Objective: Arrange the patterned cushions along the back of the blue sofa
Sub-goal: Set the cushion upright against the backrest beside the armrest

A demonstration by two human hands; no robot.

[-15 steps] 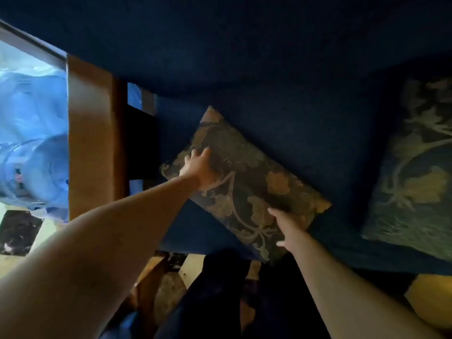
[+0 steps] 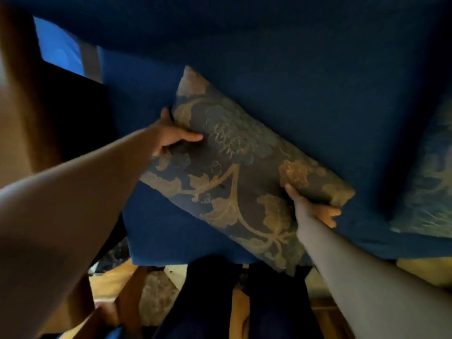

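A patterned cushion [image 2: 234, 167], dark blue with gold leaves and flowers, lies tilted against the back of the blue sofa [image 2: 305, 81]. My left hand [image 2: 171, 135] grips its upper left edge, thumb behind and fingers on the front. My right hand [image 2: 315, 204] holds its lower right corner, fingers curled under the edge. A second patterned cushion [image 2: 428, 182] leans on the sofa back at the far right, partly cut off by the frame.
A wooden side piece [image 2: 22, 94] and a dark panel [image 2: 73, 113] stand left of the sofa. A yellow object [image 2: 425, 270] lies at the lower right. My dark-trousered legs [image 2: 212, 302] and the wood floor are below.
The cushion has shifted right and up against the sofa back. My left hand moved from its face to grip the left edge; my right hand now wraps under the lower right corner.
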